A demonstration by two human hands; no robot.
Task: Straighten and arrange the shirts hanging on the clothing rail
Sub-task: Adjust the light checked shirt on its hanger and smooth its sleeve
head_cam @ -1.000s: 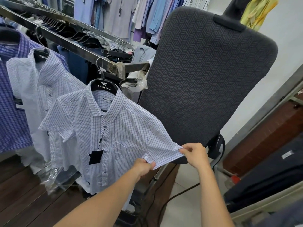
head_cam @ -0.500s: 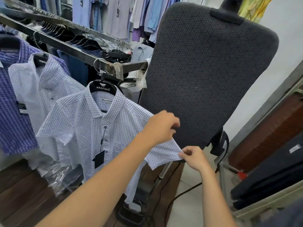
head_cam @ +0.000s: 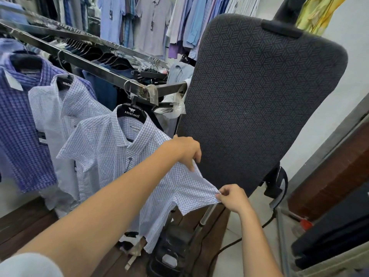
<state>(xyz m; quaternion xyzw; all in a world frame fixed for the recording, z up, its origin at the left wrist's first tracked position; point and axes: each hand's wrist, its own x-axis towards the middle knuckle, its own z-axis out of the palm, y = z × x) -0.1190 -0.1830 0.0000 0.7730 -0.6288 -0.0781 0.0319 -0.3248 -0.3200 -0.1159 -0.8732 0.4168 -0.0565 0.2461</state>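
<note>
While white checked shirt (head_cam: 111, 156) hangs from black hanger (head_cam: 131, 113) at near end of clothing rail (head_cam: 95, 66), both hands hold its sleeve, stretched out below rail end. Left hand (head_cam: 185, 150) pinches sleeve's upper edge, fingers curled down over cloth. Right hand (head_cam: 231, 198), lower and farther from rail, pinches sleeve hem between thumb and fingertips. Farther back along rail: pale checked shirt (head_cam: 60, 116), then purple checked shirt (head_cam: 22, 126). Just past rail end: dark patterned ironing board (head_cam: 259, 106), upright, slightly tilted.

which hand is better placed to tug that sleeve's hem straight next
Probably the right hand: it pinches the sleeve hem of the checked shirt; the left hand grips higher up, nearer the shoulder.
</note>
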